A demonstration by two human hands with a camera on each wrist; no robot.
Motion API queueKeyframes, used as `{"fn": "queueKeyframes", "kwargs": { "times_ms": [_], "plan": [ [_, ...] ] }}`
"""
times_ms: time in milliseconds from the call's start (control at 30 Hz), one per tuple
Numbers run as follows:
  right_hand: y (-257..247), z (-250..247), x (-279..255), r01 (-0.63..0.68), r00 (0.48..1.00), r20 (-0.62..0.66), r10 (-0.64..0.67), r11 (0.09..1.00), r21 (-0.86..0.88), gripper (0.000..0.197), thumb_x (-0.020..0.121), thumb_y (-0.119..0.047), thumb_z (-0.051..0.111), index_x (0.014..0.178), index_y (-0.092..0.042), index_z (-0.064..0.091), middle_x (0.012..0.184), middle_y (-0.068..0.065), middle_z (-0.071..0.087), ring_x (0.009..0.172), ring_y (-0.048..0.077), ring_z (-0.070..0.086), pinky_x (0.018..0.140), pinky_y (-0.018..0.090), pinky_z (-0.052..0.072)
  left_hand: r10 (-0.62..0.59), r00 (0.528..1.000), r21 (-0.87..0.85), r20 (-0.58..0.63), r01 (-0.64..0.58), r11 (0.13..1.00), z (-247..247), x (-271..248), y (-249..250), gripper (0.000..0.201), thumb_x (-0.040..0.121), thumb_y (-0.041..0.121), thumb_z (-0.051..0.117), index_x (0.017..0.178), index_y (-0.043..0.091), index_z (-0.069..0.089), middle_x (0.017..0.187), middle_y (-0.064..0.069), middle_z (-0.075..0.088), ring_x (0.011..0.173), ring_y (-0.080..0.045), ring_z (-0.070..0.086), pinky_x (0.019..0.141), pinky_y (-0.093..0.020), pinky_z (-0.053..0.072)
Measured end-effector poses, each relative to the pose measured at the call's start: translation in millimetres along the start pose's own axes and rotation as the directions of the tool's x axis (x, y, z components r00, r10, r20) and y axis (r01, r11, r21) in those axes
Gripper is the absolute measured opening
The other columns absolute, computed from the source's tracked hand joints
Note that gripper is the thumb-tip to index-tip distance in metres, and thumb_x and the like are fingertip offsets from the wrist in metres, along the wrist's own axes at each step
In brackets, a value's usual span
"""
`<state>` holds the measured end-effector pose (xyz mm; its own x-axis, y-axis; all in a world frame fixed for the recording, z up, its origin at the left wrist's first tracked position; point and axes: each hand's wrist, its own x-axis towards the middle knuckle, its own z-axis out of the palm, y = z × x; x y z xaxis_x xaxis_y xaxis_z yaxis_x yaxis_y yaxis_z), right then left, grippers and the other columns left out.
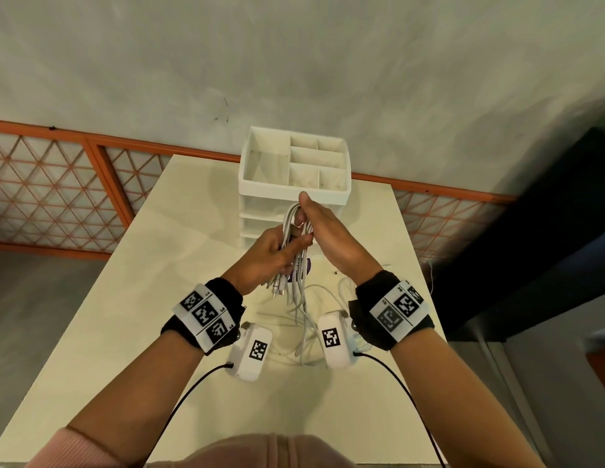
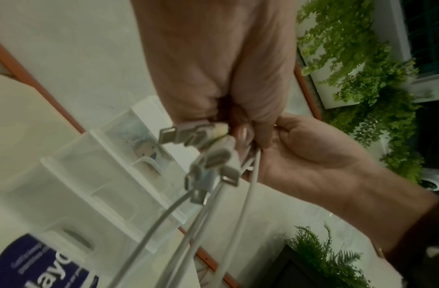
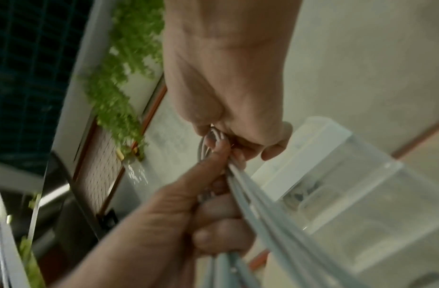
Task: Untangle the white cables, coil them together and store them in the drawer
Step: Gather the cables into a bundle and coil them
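Note:
I hold a bundle of white cables (image 1: 297, 265) in both hands above the table, just in front of the white drawer unit (image 1: 257, 228). My left hand (image 1: 282, 246) grips the bundle's middle, and several plug ends (image 2: 208, 154) stick out below the fist. My right hand (image 1: 302, 216) pinches the looped top of the cables (image 3: 214, 136) between thumb and curled fingers. The loose lengths hang down and trail onto the table (image 1: 193, 251). The right wrist view shows the left hand (image 3: 201, 214) wrapped around the strands (image 3: 252, 204). The hands hide most of the drawer fronts in the head view.
An open organizer tray (image 1: 294, 190) with dividers tops the drawer unit (image 2: 102, 181). A purple round label (image 1: 309, 267) lies on the table behind the cables. An orange lattice railing (image 1: 57, 197) runs behind the table, and a dark block (image 1: 530, 265) stands to the right.

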<state>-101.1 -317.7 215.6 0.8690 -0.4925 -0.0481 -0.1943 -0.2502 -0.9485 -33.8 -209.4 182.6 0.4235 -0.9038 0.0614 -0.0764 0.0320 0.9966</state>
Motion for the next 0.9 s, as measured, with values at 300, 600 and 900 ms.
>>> {"fn": "queueKeyframes", "kwargs": {
  "times_ms": [300, 600, 900],
  "plan": [
    [-14.5, 2.3, 6.6, -0.066, 0.998, 0.007, 0.066, 0.986, 0.151, 0.037, 0.095, -0.032, 0.043, 0.062, -0.018, 0.048, 0.063, -0.005, 0.044, 0.048, 0.009, 0.041, 0.049, 0.026, 0.033, -0.047, 0.998, -0.18, 0.036, 0.052, 0.982, 0.1, 1.1, -4.9, 0.026, 0.091, 0.033, 0.053, 0.081, 0.01, 0.058, 0.054, 0.003, 0.022, 0.045, -0.008, 0.017, 0.042, -0.016, 0.027],
    [21.3, 11.0, -6.7, -0.035, 0.968, 0.249, 0.006, 0.993, 0.111, 0.08, 0.081, -0.072, 0.002, 0.101, -0.025, 0.063, 0.095, 0.01, 0.069, 0.084, 0.016, 0.069, 0.077, 0.031, 0.055, 0.035, 0.99, -0.211, -0.137, -0.064, 0.975, 0.1, 1.8, 5.2, 0.028, 0.099, 0.025, 0.044, 0.079, 0.009, 0.054, 0.053, 0.006, 0.046, 0.046, -0.005, 0.043, 0.043, -0.015, 0.037],
    [28.1, -3.2, -23.8, 0.093, 0.982, 0.185, -0.044, 0.958, -0.27, 0.041, 0.1, -0.044, 0.033, 0.078, -0.019, 0.055, 0.057, -0.009, 0.039, 0.042, 0.0, 0.04, 0.05, 0.017, 0.029, 0.107, 0.848, 0.051, -0.52, -0.094, 0.994, -20.4, 11.0, -6.8, 0.039, 0.101, 0.033, 0.036, 0.075, 0.01, 0.055, 0.057, 0.01, 0.056, 0.041, -0.004, 0.037, 0.039, -0.018, 0.032]
  ]
}}
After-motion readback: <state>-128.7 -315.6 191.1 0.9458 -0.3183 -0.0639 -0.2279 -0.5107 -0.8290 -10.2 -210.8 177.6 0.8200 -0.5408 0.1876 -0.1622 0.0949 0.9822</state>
